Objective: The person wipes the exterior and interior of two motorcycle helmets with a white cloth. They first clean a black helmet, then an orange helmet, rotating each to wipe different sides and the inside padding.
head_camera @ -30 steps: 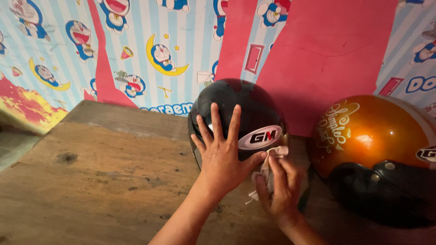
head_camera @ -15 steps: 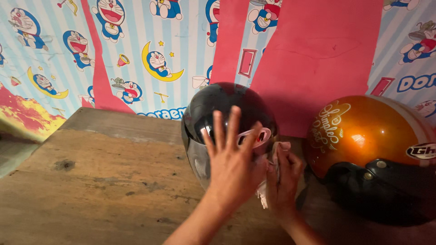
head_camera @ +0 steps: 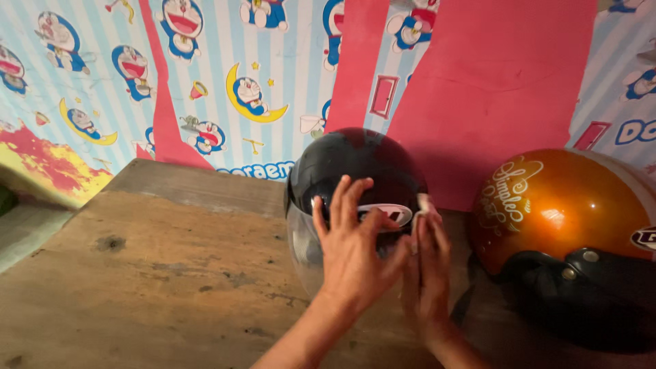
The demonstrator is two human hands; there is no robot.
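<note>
From my remote seat: the black helmet (head_camera: 355,171) sits on the wooden desk (head_camera: 157,266), against the cartoon-papered wall. My left hand (head_camera: 352,249) lies flat and released on the helmet's near face, fingers spread. Just right of it, my right hand (head_camera: 427,270) presses a pale cloth (head_camera: 425,203) against the helmet's side. An orange helmet (head_camera: 553,205) rests further right of the black helmet.

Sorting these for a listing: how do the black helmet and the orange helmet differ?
The black helmet is plain glossy black; the orange helmet is metallic orange with pale script and a black lower part. Both hands, left and right, rest on the black one; the orange one sits untouched. Both stand on the wooden table.
</note>
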